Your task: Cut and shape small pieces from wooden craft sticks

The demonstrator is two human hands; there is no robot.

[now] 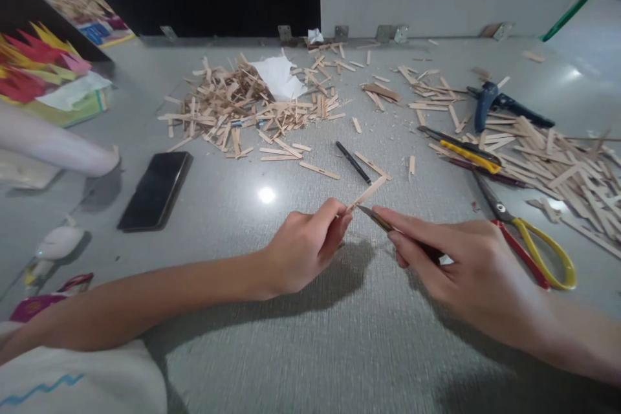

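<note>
Wooden stick (369, 193) sat just above centre of the frame, tilted up to the right, with its lower end pinched between the thumb and fingertips of the left hand (303, 247). The rest of that hand was curled in, knuckles up, resting low over the grey table (310, 349). Just right of the pinch, the blade (376, 217) touched the stick's lower edge, held by the right hand (466, 272) with its fingers pressed together along the handle, index finger stretched out on top. Most of the handle was buried under those fingers, so I couldn't really tell what kind of knife it was.

Going left to right around it: a black phone (155, 189) lay flat at centre left, a big heap of stick offcuts (242, 107) sat at upper centre with a scrap of white paper (281, 76) on it, a black pen (353, 162) lay just above the stick, and yellow-handled scissors (528, 239) lay right beside the right hand. More sticks were piled at the right edge (557, 165), cut off by the frame. Stuff at far left was too blurry to make out.
</note>
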